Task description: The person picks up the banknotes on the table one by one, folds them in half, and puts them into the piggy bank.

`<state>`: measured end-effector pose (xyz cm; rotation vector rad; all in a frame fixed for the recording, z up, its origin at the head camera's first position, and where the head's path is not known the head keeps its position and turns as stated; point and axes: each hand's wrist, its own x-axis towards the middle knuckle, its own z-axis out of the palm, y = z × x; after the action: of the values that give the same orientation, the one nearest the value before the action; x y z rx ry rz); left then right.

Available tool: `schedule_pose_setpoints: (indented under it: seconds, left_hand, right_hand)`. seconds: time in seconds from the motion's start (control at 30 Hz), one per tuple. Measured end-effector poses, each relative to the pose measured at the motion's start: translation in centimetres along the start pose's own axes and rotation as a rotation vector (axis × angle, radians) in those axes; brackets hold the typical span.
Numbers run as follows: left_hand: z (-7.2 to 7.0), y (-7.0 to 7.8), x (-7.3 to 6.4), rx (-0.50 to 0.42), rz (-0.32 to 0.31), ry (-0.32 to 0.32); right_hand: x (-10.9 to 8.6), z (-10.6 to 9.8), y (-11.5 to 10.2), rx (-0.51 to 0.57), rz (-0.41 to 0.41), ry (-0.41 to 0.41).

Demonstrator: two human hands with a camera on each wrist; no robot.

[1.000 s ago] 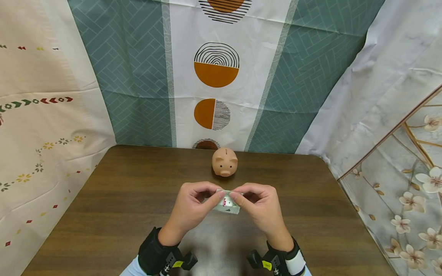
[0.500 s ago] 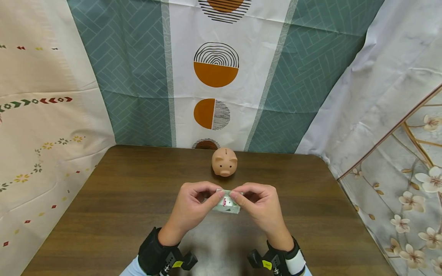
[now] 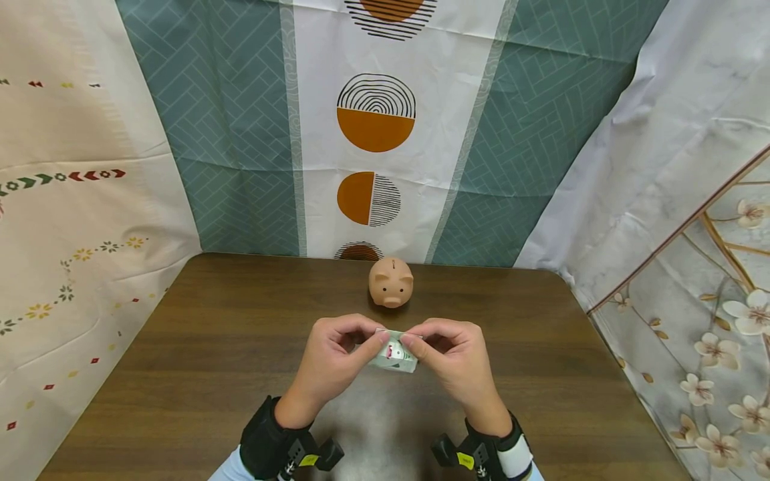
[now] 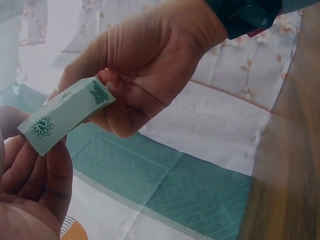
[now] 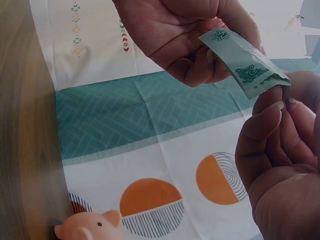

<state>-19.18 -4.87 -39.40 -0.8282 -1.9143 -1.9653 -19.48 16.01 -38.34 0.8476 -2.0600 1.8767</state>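
Note:
A small pale green packet (image 3: 396, 362), with a cartoon print on the side facing me, is held up between both hands in the head view. My left hand (image 3: 337, 361) pinches its left end between thumb and index finger; the right hand (image 3: 455, 359) pinches the opposite end the same way. Dark green flower-like ornaments mark the other side of the packet (image 4: 65, 116) in the left wrist view. The right wrist view shows a jagged, creased edge on the packet (image 5: 245, 62) by the right fingers. Fingertips partly cover both ends.
A peach-coloured piggy bank (image 3: 391, 284) with a slot on top stands on the brown wooden table (image 3: 259, 300), beyond the hands near the back edge. Patterned cloth (image 3: 240, 133) hangs behind the table, and flowered fabric (image 3: 710, 374) lies along its right side.
The packet tilts very slightly, and the left fingers shift a touch to the left. Both hands keep their pinch; the piggy bank stays put.

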Motion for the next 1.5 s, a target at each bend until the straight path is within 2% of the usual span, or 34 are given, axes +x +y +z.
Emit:
schedule_pose_setpoints:
  seconds: [0.5, 0.67, 0.77, 1.1, 1.27, 1.5]
  left_hand:
    - [-0.2, 0.0, -0.1, 0.021, -0.002, 0.024]
    - [-0.1, 0.0, 0.0, 0.019, 0.012, 0.030]
    - [0.0, 0.0, 0.0, 0.019, 0.000, 0.040]
    - [0.5, 0.0, -0.1, -0.031, -0.006, 0.052]
    - [0.9, 0.1, -0.3, -0.054, 0.020, 0.015]
    - [1.5, 0.0, -0.4, -0.073, 0.110, -0.054]
  right_hand:
    - [0.1, -0.2, 0.2, 0.022, -0.046, 0.011]
    - [0.0, -0.1, 0.1, 0.012, -0.038, 0.021]
    - [0.0, -0.1, 0.1, 0.023, -0.046, 0.015]
    - [0.0, 0.3, 0.5, 0.219, -0.265, -0.136]
    - [0.0, 0.7, 0.7, 0.276, -0.263, -0.149]
    - [0.1, 1.2, 0.7, 0.271, -0.221, -0.078]
